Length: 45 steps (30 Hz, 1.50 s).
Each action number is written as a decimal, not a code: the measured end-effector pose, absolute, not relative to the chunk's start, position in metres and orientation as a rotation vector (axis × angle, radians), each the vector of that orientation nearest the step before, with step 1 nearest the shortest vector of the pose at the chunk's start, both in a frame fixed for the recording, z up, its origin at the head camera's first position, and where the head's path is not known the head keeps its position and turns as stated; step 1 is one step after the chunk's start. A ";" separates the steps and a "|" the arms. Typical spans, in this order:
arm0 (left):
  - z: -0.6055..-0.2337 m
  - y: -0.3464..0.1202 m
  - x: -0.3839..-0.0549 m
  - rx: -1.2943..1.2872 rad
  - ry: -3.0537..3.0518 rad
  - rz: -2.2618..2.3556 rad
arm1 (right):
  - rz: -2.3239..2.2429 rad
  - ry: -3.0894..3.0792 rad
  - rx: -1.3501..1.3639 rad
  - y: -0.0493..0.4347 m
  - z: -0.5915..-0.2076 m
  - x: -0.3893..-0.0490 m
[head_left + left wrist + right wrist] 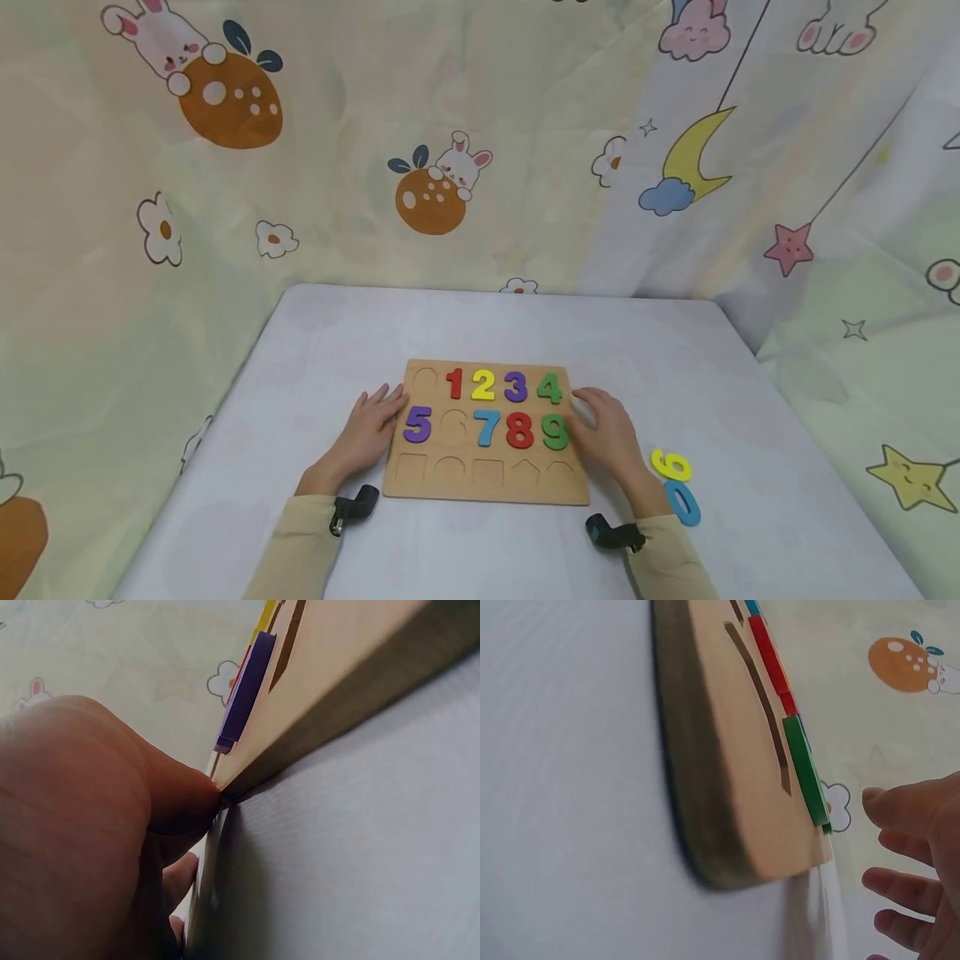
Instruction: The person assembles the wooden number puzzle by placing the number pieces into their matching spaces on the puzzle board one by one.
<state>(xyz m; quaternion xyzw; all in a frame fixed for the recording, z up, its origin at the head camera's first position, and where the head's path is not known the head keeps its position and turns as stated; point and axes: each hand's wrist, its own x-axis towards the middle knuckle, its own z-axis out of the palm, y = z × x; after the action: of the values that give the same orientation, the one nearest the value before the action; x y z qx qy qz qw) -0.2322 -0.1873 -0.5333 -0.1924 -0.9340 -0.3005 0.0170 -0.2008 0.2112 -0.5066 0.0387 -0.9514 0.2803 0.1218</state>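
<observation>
A wooden number board (461, 452) lies flat on the white table, with coloured digits in its two upper rows. My left hand (369, 429) is at the board's left side, beside the purple 5 (417, 424); in the left wrist view its thumb (184, 796) touches the board's corner. On the other side is my right hand (609, 429), close to the green 9 (555, 432) and green 4 (550, 388). Its fingers (907, 889) are spread loosely in the right wrist view, apart from the board and holding nothing.
A yellow 6 (678, 469) and a blue 0 (683, 503) lie on the table (765, 500) by the right forearm. Bare recesses show in the board's top left corner, second row and bottom row. A patterned cloth (337, 183) hangs behind the table.
</observation>
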 end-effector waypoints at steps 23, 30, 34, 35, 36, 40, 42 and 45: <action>-0.530 -0.184 -0.234 -0.600 -2.907 -0.905 | 0.823 -2.847 -0.214 0.237 -0.518 -0.179; -0.528 -0.183 -0.234 -0.594 -2.919 -0.913 | 0.807 -2.817 -0.275 0.250 -0.517 -0.174; -0.529 -0.184 -0.233 -0.587 -2.939 -0.913 | 0.827 -2.774 -0.298 0.257 -0.515 -0.169; -0.529 -0.184 -0.233 -0.586 -2.941 -0.913 | 0.825 -2.762 -0.312 0.258 -0.515 -0.167; -0.529 -0.184 -0.233 -0.586 -2.942 -0.913 | 0.831 -2.750 -0.327 0.259 -0.514 -0.166; -0.529 -0.185 -0.232 -0.584 -2.939 -0.912 | 0.838 -2.721 -0.383 0.262 -0.513 -0.159; -0.530 -0.185 -0.232 -0.582 -2.937 -0.909 | 0.833 -2.715 -0.402 0.263 -0.513 -0.155; -0.531 -0.186 -0.231 -0.582 -2.938 -0.907 | 0.790 -2.712 -0.411 0.266 -0.514 -0.151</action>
<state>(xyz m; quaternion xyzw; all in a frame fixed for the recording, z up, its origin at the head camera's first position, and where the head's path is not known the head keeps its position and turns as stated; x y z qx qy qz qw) -0.2313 -0.1859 -0.5306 -0.1860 -0.9388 -0.2900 0.0062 -0.1508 0.2660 -0.5138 -0.1424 -0.9403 0.2740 0.1432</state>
